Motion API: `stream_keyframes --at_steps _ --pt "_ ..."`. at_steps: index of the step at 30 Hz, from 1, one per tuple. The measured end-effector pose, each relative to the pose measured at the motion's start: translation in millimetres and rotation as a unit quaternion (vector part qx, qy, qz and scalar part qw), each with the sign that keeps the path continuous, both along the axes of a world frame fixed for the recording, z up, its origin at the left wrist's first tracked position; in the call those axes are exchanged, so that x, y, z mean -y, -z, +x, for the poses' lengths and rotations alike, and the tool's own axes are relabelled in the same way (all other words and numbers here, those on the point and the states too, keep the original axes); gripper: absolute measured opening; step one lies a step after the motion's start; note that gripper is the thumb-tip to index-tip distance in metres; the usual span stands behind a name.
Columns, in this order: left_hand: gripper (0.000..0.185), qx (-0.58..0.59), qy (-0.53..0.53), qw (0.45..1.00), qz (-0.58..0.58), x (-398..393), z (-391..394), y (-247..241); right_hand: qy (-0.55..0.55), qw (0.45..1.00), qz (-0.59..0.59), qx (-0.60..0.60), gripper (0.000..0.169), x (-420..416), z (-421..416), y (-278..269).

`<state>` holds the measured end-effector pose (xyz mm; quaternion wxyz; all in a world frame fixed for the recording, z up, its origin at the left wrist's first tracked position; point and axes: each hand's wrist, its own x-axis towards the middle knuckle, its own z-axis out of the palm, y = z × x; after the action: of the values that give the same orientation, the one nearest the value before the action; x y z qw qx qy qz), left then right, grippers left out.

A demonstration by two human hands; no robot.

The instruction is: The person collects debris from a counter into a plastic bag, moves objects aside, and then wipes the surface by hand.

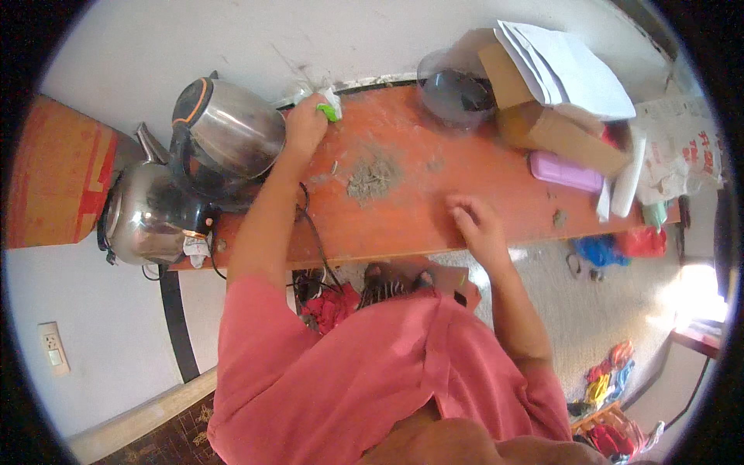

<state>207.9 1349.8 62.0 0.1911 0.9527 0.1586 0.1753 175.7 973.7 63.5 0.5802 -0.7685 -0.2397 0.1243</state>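
Observation:
My left hand [307, 123] grips a crumpled white and green wipe or wrapper [330, 109] at the back edge of a reddish-brown wooden table [407, 232], close to the wall. Right beside that hand, a stainless steel electric kettle [247, 128] lies tilted with its dark base showing. A pile of grey dust and debris [372, 177] sits on the tabletop between my hands. Over the table's front part is my right hand [474, 224], slightly blurred, its fingers loosely curled and nothing seen in them.
Another steel kettle [145, 215] and a cardboard box [58, 174] stand at the left, with a black cord [317, 232] nearby. At the right are a transparent bowl [453, 93], an open carton [511, 75] with white papers [569, 70], a purple case [567, 171] and plastic bags [680, 151].

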Motion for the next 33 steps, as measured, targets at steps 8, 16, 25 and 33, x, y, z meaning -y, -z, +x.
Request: stream_keyframes --at_steps 8,16,25,33 --pt "0.029 0.349 -0.189 0.801 -0.449 -28.1 43.0 -15.4 -0.024 0.998 -0.021 0.056 0.016 1.0 -1.4 9.3" --pt "0.023 0.198 0.128 0.958 0.164 67.4 79.7 -64.5 -0.033 0.999 -0.003 0.026 0.014 6.5 1.8 2.3" --pt "0.028 -0.137 0.113 0.969 0.174 83.3 98.2 -23.1 -0.06 0.998 0.02 0.031 0.013 9.0 3.1 -4.8" --pt "0.03 0.129 0.136 0.973 0.132 58.2 80.1 -60.7 -0.058 0.997 0.052 0.02 0.013 8.9 1.5 7.2"
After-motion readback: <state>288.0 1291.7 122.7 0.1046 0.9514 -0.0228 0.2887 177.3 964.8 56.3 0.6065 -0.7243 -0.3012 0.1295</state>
